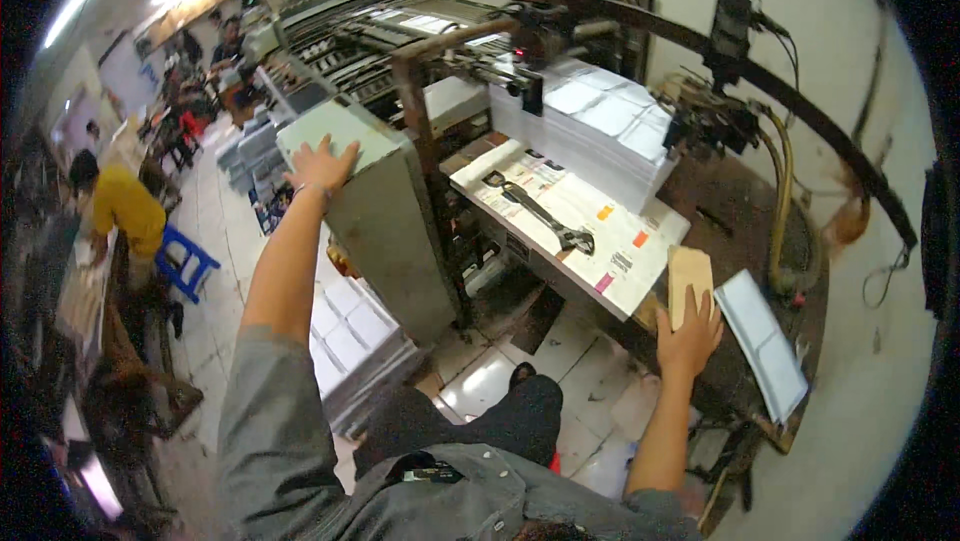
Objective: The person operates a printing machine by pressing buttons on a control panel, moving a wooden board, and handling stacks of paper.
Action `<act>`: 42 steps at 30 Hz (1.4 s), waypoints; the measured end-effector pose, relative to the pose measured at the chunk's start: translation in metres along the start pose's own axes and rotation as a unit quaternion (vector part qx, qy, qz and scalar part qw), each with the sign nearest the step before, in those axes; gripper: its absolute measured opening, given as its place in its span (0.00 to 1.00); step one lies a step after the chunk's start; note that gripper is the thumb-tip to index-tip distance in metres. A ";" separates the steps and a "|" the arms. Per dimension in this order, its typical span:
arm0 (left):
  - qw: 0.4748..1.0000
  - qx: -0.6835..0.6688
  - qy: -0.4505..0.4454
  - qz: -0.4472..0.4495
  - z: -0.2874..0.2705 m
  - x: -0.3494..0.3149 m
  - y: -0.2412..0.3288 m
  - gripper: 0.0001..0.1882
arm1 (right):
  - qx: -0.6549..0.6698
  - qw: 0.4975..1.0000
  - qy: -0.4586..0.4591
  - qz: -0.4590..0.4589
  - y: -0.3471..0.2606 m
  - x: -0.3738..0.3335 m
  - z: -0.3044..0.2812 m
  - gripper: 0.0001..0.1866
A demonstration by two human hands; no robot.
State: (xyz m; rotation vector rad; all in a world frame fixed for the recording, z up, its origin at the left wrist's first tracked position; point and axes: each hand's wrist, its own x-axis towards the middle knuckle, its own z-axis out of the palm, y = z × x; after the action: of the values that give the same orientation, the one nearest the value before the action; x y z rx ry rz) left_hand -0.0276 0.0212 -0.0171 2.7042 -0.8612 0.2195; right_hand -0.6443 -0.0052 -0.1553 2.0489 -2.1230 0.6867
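My left hand [325, 167] lies with fingers spread on the pale green top of a grey metal machine cabinet [390, 231]. At the right, my right hand [690, 336] is on the near end of a tan wooden block [688, 271], its thumb at one side and its fingers over the top. The block sits beside a board covered with a printed sheet [625, 266]. On that sheet lies a dark adjustable wrench [540, 213], touched by neither hand. Right of the block is a long white paper-wrapped bundle [762, 344].
A tall stack of white sheets [590, 131] stands behind the wrench, beneath machine parts and a curved dark bar [800, 91]. Another paper stack [350, 326] is low beside the cabinet. At the left are a person in yellow [130, 203] and a blue stool [185, 263].
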 end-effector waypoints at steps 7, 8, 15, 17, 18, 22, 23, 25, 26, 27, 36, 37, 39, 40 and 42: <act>0.999 -0.035 -0.021 0.000 -0.009 -0.016 0.015 0.48 | -0.038 0.999 0.002 0.002 0.015 0.003 0.010 0.40; 0.999 -0.039 -0.024 -0.002 -0.009 -0.016 0.015 0.48 | -0.043 0.999 -0.002 0.004 0.015 0.004 0.010 0.40; 0.998 -0.057 -0.034 0.002 -0.009 -0.016 0.012 0.48 | -0.052 0.998 0.013 -0.010 0.011 0.001 0.011 0.38; 0.998 -0.052 -0.035 0.004 -0.011 -0.018 0.014 0.48 | -0.052 0.998 0.019 -0.016 0.012 0.001 0.012 0.38; 0.998 -0.051 -0.036 0.002 -0.010 -0.017 0.013 0.48 | -0.051 0.998 0.021 -0.020 0.012 0.000 0.013 0.38; 0.998 -0.047 -0.039 0.001 -0.008 -0.012 0.010 0.48 | -0.057 0.998 0.022 -0.017 0.011 0.000 0.015 0.39; 0.998 -0.046 -0.040 0.002 -0.007 -0.011 0.010 0.48 | -0.056 0.998 0.024 -0.021 0.014 0.001 0.017 0.39; 0.998 -0.043 -0.041 0.001 -0.010 -0.014 0.013 0.48 | -0.054 0.998 0.026 -0.023 0.016 0.001 0.017 0.39; 0.998 -0.041 -0.042 0.000 -0.011 -0.015 0.014 0.48 | -0.054 0.998 0.025 -0.021 0.015 0.000 0.017 0.39; 0.998 -0.041 -0.041 0.000 -0.011 -0.015 0.014 0.47 | -0.054 0.998 0.025 -0.020 0.015 0.000 0.016 0.39; 0.999 -0.027 -0.038 -0.001 -0.009 -0.013 0.013 0.46 | -0.038 0.999 0.019 -0.026 0.017 0.003 0.017 0.40; 0.999 -0.027 -0.036 -0.003 -0.008 -0.013 0.013 0.46 | -0.037 0.999 0.019 -0.026 0.016 0.002 0.017 0.40; 0.999 -0.027 -0.036 -0.004 -0.008 -0.013 0.012 0.46 | -0.034 0.999 0.019 -0.027 0.015 0.001 0.016 0.40; 0.999 -0.026 -0.036 -0.005 -0.008 -0.012 0.011 0.46 | -0.035 0.999 0.014 -0.025 0.014 0.001 0.015 0.40; 0.999 -0.025 -0.036 -0.004 -0.008 -0.012 0.012 0.46 | -0.039 0.999 0.005 -0.021 0.012 0.002 0.012 0.41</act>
State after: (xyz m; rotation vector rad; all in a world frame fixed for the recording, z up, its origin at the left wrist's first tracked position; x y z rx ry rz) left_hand -0.0448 0.0209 -0.0095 2.6823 -0.8645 0.0967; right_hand -0.6538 -0.0113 -0.1680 2.0383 -2.0621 0.5985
